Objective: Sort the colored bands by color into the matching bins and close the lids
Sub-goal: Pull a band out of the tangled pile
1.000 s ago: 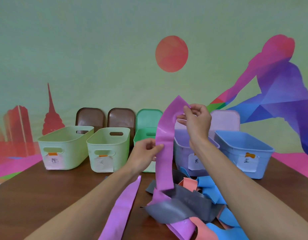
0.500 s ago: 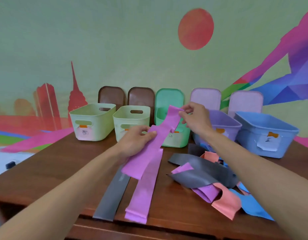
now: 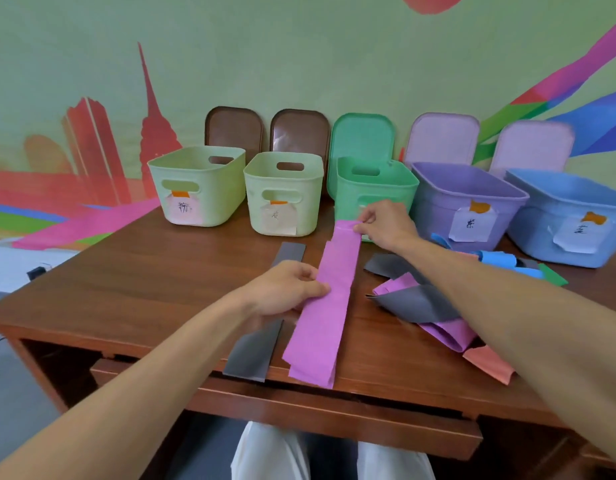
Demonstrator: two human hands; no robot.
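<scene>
Wooden table (image 3: 133, 282), left to right. Grey band (image 3: 254, 348) — flat, running under the left hand (image 3: 285, 289). Left hand: fingers pinched on the middle edge of the purple band (image 3: 325, 313), which lies lengthwise toward the near table edge. Right hand (image 3: 386, 223): fingertips closed on that band's far end, just before the green bin (image 3: 375, 188). Purple bin (image 3: 466, 202) — open, lid upright behind. Loose band pile (image 3: 424, 299) under the right forearm.

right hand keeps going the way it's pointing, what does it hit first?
Probably the front wall of the green bin; the right hand, pinching the purple band, sits just before it. Depth unclear.
</scene>
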